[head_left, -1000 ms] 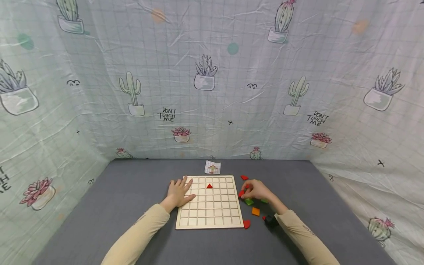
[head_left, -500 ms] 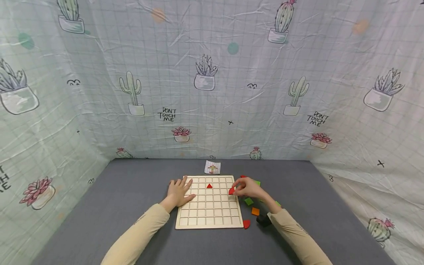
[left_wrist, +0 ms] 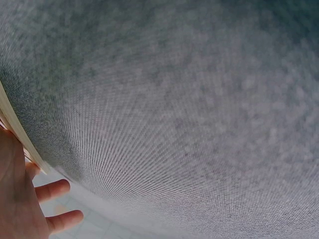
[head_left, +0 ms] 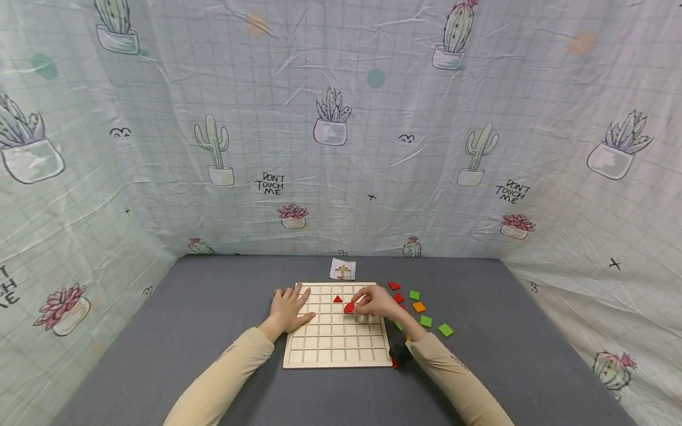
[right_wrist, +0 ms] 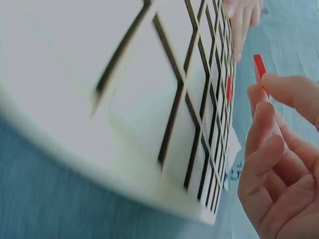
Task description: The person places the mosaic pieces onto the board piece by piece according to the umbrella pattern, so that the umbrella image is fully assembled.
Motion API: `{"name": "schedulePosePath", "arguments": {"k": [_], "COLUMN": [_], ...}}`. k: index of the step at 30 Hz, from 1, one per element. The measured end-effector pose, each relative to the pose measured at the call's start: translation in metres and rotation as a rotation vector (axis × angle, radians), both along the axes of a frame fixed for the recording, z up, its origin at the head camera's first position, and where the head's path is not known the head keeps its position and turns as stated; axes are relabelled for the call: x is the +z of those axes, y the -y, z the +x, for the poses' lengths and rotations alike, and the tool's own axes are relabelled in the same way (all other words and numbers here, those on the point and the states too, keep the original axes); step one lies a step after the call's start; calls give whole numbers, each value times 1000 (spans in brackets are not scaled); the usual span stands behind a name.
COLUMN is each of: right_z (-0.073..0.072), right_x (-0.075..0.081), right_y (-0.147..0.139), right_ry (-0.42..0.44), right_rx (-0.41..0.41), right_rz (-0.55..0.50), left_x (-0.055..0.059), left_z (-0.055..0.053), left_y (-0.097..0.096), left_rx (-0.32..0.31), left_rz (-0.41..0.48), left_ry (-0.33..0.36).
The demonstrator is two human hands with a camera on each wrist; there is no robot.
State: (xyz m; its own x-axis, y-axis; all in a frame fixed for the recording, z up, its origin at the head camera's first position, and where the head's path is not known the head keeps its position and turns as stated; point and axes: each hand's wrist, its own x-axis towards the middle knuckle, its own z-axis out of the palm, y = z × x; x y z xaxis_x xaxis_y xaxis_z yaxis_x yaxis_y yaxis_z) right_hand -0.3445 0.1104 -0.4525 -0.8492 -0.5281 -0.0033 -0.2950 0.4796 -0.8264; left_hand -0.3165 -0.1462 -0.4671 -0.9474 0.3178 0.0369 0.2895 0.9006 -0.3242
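A pale wooden grid board (head_left: 311, 356) lies on the grey table. My left hand (head_left: 288, 310) rests over its left edge with the fingers spread; in the left wrist view, that hand (left_wrist: 17, 194) shows beside the board's rim (left_wrist: 20, 130). Over the right half of the board my right hand (head_left: 376, 300) pinches a flat red tile (head_left: 348, 307) with one rounded edge. Seen from the right wrist, the tile (right_wrist: 259, 68) stands tilted between thumb and fingertip, above the grid. One red triangle (head_left: 338, 299) sits in a cell near the board's far side.
Right of the board lie several loose tiles: red (head_left: 394, 286), green (head_left: 445, 330) and orange (head_left: 419, 307). A small printed card (head_left: 343, 269) showing a coloured pattern lies behind the board. Cactus-printed cloth (head_left: 341, 177) hangs around the table.
My right hand has picked up the red tile from beside the board and carried it left over the grid. More loose tiles show where the hand was. My left hand has stayed still.
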Motion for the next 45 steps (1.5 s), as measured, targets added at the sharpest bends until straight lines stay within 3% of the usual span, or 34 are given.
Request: {"name": "schedulePosePath", "arguments": {"k": [7, 16, 27, 36, 45], "right_z": [-1, -2, -6, -11, -13], "right_x": [-2, -6, -14, -18, -18], "right_y": [26, 47, 59, 69, 70], "right_ry": [-31, -6, -16, -105, -99], "right_rx": [-64, -114, -170, -159, -180], "right_rz": [16, 6, 52, 136, 155], "left_x": [-1, -5, -5, -3, -2], "left_z": [-1, -3, -3, 0, 1], "left_y": [0, -1, -2, -2, -3], "left_rx": [13, 25, 25, 31, 33], "left_rz": [-21, -47, -42, -57, -35], "left_ry": [-15, -16, -4, -13, -11]}}
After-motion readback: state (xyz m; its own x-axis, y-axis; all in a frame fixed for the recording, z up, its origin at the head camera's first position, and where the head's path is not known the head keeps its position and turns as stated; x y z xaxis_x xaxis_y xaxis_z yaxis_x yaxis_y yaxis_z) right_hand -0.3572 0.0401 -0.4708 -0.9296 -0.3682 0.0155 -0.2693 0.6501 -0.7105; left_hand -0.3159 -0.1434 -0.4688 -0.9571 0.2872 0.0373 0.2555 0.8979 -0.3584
